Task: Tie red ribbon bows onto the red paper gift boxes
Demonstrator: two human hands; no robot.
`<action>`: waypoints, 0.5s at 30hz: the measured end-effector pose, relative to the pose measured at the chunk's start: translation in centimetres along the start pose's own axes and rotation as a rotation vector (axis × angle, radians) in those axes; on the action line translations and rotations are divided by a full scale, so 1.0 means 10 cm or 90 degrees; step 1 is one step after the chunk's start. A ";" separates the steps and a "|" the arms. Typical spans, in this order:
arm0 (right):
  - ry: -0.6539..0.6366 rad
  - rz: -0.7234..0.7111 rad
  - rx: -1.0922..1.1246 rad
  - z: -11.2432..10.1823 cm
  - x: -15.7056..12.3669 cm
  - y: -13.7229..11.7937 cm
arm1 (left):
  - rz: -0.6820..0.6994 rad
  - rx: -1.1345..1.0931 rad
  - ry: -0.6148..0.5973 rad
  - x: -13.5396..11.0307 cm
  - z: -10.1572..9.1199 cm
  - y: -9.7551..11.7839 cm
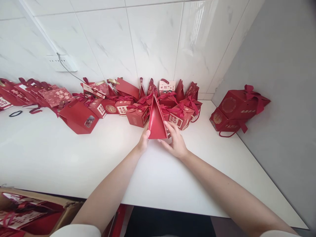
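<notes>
Between my two hands stands a red triangular gift box (158, 125), its narrow side facing me and its peak pointing away. My left hand (143, 140) is closed on its left side, thumb at the lower left corner. Against the right side my right hand (177, 141) presses its fingers, with the thumb near the bottom edge. The far side of the box is hidden. Just behind it are red ribboned boxes, one on the left (137, 116) and one on the right with a pale label (181, 117).
Several red gift boxes and bags line the tiled wall. A red box with an oval window (80, 118) lies left. Two stacked boxes (234, 110) stand by the grey panel (278, 158). A black ring (15, 114) lies far left. A cardboard carton (70, 205) is at lower left.
</notes>
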State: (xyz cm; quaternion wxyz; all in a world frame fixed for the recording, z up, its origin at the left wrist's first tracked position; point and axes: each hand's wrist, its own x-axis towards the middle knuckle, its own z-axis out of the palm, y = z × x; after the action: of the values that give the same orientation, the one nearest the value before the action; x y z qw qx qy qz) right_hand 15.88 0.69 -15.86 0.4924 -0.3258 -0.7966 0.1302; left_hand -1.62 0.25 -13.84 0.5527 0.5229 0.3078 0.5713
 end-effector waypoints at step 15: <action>-0.010 0.062 0.130 -0.03 0.02 0.03 | 0.010 -0.182 0.015 -0.06 0.14 0.11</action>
State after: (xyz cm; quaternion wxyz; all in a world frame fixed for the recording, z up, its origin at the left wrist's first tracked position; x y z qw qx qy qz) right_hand 16.15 1.01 -15.71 0.5099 -0.3117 -0.7660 0.2369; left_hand -0.71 -0.83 -12.54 0.6135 0.4345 0.2254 0.6198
